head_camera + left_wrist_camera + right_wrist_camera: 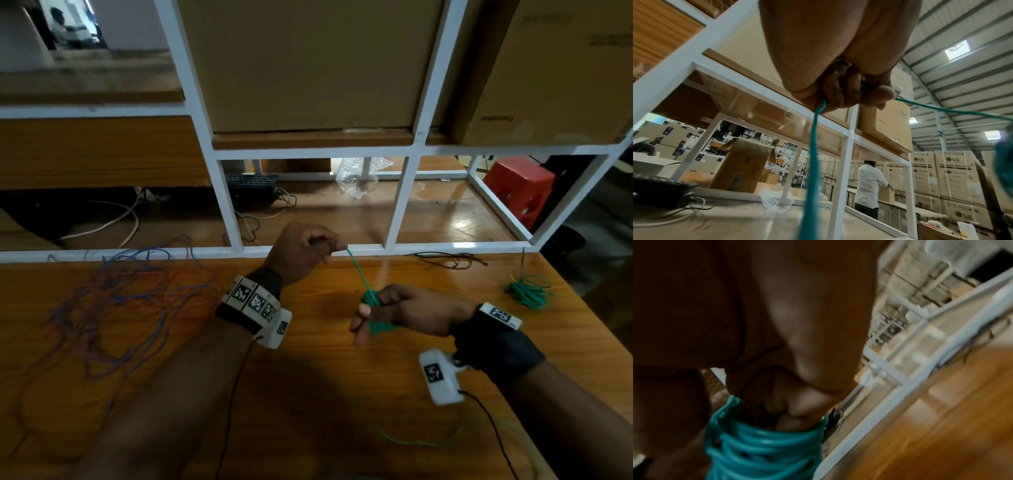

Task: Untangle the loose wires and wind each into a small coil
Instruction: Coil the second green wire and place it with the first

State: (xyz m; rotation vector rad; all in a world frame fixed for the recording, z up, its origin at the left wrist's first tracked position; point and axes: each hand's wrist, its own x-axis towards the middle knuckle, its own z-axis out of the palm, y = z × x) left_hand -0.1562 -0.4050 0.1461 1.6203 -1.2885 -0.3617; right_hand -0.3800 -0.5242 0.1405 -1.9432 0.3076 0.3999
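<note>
My right hand holds a small green wire coil wound around its fingers, above the middle of the wooden table. In the right wrist view the teal turns of the coil wrap the fingers. A taut green wire runs up and left from it to my left hand, which pinches the strand. The left wrist view shows the wire passing through the curled fingers. A tangle of blue and red wires lies on the table at the left.
A finished green bundle lies at the right, and thin black wires rest near the white frame at the table's back edge. A loose green strand trails on the table near me. A red stool stands beyond.
</note>
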